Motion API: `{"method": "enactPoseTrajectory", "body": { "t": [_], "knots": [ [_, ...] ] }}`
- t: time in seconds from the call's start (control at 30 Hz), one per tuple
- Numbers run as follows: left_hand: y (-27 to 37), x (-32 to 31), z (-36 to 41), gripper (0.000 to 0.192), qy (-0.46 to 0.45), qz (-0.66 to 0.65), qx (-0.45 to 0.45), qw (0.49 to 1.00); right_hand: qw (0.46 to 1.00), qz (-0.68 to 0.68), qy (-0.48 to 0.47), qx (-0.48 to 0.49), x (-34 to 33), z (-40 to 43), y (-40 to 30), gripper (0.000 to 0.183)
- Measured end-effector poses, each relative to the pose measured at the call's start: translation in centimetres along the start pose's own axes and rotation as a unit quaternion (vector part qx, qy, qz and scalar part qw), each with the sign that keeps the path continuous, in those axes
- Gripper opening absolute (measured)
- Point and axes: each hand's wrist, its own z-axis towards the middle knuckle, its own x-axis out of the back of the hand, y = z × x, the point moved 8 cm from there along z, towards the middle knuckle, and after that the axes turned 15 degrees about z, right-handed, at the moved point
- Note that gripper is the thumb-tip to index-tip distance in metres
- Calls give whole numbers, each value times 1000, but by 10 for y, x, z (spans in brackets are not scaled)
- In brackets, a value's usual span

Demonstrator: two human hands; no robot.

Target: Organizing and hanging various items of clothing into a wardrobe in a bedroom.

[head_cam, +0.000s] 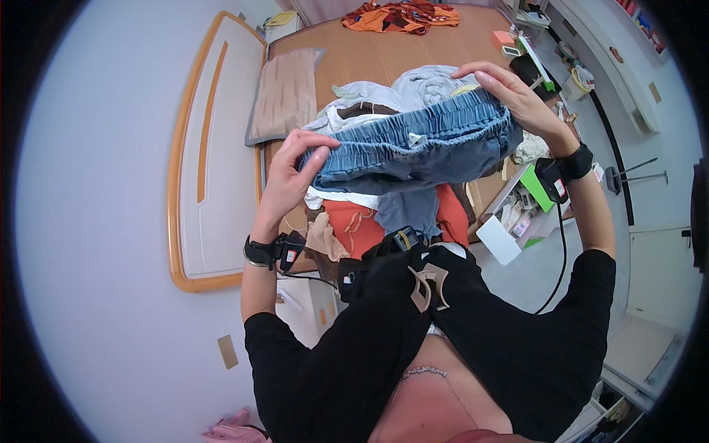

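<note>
A blue denim garment with a gathered elastic waistband (421,141) is held up in front of me, its waist opening towards my face and a small white label inside. My left hand (296,160) pinches the waistband's left end between thumb and fingers. At the other end my right hand (518,99) grips the waistband, with the index finger stretched out above it; some of its fingers are hidden by the cloth. Beneath and behind the denim lie pale clothes (429,83), an orange-red garment (354,224) with a drawstring and a grey-blue cloth (409,210).
The clothes lie on a bed with a woven mat (354,47). A pillow (285,94) and the headboard (216,149) are at left. Orange patterned cloth (401,16) lies at the far end. An open box of small items (520,213) stands at right. Cables run from both wrist devices.
</note>
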Motion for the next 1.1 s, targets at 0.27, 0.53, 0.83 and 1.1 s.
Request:
{"method": "enactPoseTrajectory", "body": {
  "t": [0.27, 0.53, 0.83, 1.1],
  "knots": [
    [-1, -2, -4, 23, -6, -5, 13, 1000, 990, -26, -136, -17, 3, -13, -7, 35],
    [-23, 8, -12, 15, 47, -322, 63, 944, 991, -73, -101, -41, 17, -11, 12, 21],
    [-33, 19, -5, 16, 101, -216, 141, 961, 998, 39, 55, 0, 35, -4, 12, 22],
    [-4, 16, -3, 18, 35, -214, 14, 976, 979, 57, 180, 75, 57, -7, 14, 19]
  ]
}}
